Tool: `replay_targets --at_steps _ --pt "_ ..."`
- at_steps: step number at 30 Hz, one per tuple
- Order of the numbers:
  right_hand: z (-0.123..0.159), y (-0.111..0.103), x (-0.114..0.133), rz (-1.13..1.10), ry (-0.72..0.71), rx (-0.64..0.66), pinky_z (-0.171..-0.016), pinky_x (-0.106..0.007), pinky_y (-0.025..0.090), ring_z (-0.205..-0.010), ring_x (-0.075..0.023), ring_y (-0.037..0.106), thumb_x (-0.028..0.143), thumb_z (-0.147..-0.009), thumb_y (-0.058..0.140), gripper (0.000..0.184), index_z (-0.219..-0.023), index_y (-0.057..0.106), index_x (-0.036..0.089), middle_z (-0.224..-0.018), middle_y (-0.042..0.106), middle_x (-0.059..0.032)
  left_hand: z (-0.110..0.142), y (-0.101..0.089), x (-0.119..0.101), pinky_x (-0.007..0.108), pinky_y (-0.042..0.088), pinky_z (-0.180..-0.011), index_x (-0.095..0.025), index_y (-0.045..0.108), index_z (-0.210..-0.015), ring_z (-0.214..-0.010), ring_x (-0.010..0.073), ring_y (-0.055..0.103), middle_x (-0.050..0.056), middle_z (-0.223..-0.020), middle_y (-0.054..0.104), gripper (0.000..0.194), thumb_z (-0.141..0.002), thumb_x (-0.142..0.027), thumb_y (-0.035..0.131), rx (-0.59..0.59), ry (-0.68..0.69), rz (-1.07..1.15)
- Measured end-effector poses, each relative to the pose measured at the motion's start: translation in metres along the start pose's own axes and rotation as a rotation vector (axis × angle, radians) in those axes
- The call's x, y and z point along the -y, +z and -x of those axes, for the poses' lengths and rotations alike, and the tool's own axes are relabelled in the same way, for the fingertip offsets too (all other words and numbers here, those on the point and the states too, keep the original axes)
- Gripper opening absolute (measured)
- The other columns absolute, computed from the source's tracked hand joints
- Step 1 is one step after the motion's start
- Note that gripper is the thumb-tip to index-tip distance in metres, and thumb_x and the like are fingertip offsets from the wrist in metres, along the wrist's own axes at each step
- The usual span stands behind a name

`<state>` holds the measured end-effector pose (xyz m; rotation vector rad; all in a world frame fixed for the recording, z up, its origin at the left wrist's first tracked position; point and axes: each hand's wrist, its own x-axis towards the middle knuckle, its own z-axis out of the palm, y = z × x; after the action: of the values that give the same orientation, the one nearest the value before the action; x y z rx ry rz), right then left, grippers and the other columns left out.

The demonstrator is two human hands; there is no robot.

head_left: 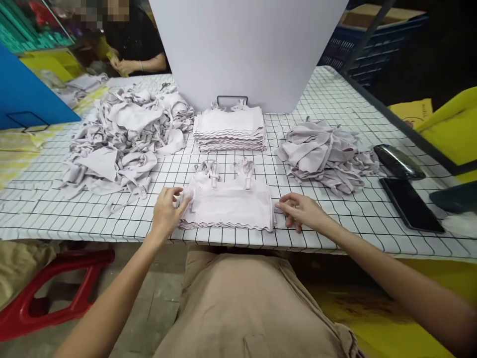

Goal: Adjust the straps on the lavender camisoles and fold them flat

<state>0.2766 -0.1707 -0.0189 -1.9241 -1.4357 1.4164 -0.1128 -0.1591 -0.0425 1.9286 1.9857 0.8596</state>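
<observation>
A small stack of folded pale pink camisole tops (229, 204) lies near the table's front edge, straps pointing away from me. My left hand (167, 209) rests at the stack's left edge, fingers curled on the fabric corner. My right hand (300, 211) hovers just right of the stack, fingers loosely spread and touching the tablecloth, holding nothing. A taller neat stack of the same tops (229, 130) sits behind it. A big loose heap of tops (122, 139) lies at the left, a smaller heap (328, 154) at the right.
The table wears a white grid-patterned cloth (357, 219). A white board (246, 49) stands at the back. A black phone (412, 204) and a dark case (398, 161) lie at right. Another person (134, 44) sits at far left. A red stool (52, 293) stands below.
</observation>
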Motion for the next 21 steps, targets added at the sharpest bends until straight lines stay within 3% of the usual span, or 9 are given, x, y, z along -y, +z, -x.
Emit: replay_targets --at_steps 4,6,9,11,13,15,17,19,21 --pt "-0.014 0.011 0.015 0.043 0.032 0.059 -0.032 -0.024 0.043 -0.043 -0.0171 0.063 0.046 -0.084 0.074 0.035 -0.089 0.051 0.02 -0.059 0.06 0.0014 -0.011 0.016 -0.002 0.032 0.05 -0.069 -0.021 0.062 -0.083 -0.069 0.019 0.059 0.001 -0.072 0.062 0.017 -0.083 -0.038 0.062 0.053 -0.094 0.051" --pt "-0.016 0.014 0.015 0.171 -0.005 0.03 -0.036 -0.025 0.044 -0.044 -0.016 0.061 0.04 -0.086 0.07 0.028 -0.085 0.051 0.02 -0.058 0.059 0.0012 -0.012 0.015 0.0 0.032 0.05 -0.07 -0.021 0.061 -0.082 -0.071 0.0187 0.06 0.003 -0.079 0.065 0.012 -0.083 -0.033 0.059 0.024 -0.111 0.07" --pt "-0.015 0.018 0.011 0.475 -0.372 -0.204 -0.051 -0.028 0.049 -0.059 -0.0169 0.062 0.032 -0.089 0.062 0.015 -0.088 0.056 0.018 -0.072 0.064 -0.0032 -0.017 0.006 0.0 0.037 0.049 -0.088 -0.021 0.063 -0.105 -0.1 0.0234 0.062 0.01 -0.115 0.066 0.026 -0.083 -0.021 0.051 0.029 0.036 0.057" --pt "-0.015 0.025 0.008 0.673 -0.682 -0.366 -0.063 -0.034 0.052 -0.077 -0.0217 0.064 0.031 -0.09 0.059 0.017 -0.097 0.061 0.016 -0.092 0.068 -0.0103 -0.026 -0.002 -0.004 0.045 0.042 -0.099 -0.023 0.059 -0.123 -0.118 0.0275 0.054 0.01 -0.126 0.063 0.045 -0.08 -0.016 0.047 0.168 0.196 0.004" --pt "-0.019 0.034 0.004 0.831 -0.831 -0.435 -0.078 -0.045 0.054 -0.099 -0.0307 0.062 0.034 -0.093 0.056 0.029 -0.111 0.065 0.013 -0.116 0.066 -0.0186 -0.038 -0.009 -0.007 0.054 0.037 -0.101 -0.023 0.058 -0.127 -0.119 0.0322 0.051 0.011 -0.12 0.065 0.051 -0.077 -0.017 0.049 0.382 0.303 -0.072" --pt "-0.024 0.043 -0.004 0.93 -0.837 -0.453 -0.09 -0.058 0.05 -0.117 -0.0383 0.056 0.037 -0.097 0.052 0.04 -0.127 0.063 0.014 -0.132 0.06 -0.0225 -0.053 -0.014 -0.011 0.059 0.035 -0.101 -0.022 0.064 -0.116 -0.113 0.035 0.051 0.011 -0.112 0.065 0.044 -0.073 -0.022 0.055 0.537 0.331 -0.113" --pt "-0.031 0.05 -0.014 0.95 -0.786 -0.444 -0.097 -0.067 0.044 -0.128 -0.0405 0.05 0.039 -0.101 0.045 0.046 -0.14 0.057 0.018 -0.143 0.055 -0.0214 -0.066 -0.018 -0.012 0.059 0.035 -0.103 -0.021 0.068 -0.094 -0.113 0.0361 0.051 0.011 -0.112 0.064 0.028 -0.068 -0.028 0.061 0.616 0.353 -0.105" --pt "-0.037 0.053 -0.024 0.932 -0.722 -0.432 -0.101 -0.069 0.042 -0.135 -0.0399 0.046 0.042 -0.103 0.039 0.049 -0.146 0.052 0.022 -0.149 0.051 -0.019 -0.076 -0.024 -0.01 0.052 0.039 -0.104 -0.021 0.066 -0.08 -0.114 0.0337 0.053 0.009 -0.117 0.064 0.018 -0.066 -0.032 0.064 0.668 0.375 -0.055" --pt "-0.04 0.052 -0.031 0.92 -0.673 -0.421 -0.104 -0.07 0.039 -0.14 -0.0394 0.041 0.045 -0.103 0.037 0.051 -0.149 0.049 0.025 -0.154 0.047 -0.017 -0.084 -0.031 -0.005 0.042 0.047 -0.098 -0.02 0.065 -0.077 -0.11 0.029 0.059 0.007 -0.115 0.066 0.018 -0.068 -0.036 0.064 0.725 0.376 0.004"
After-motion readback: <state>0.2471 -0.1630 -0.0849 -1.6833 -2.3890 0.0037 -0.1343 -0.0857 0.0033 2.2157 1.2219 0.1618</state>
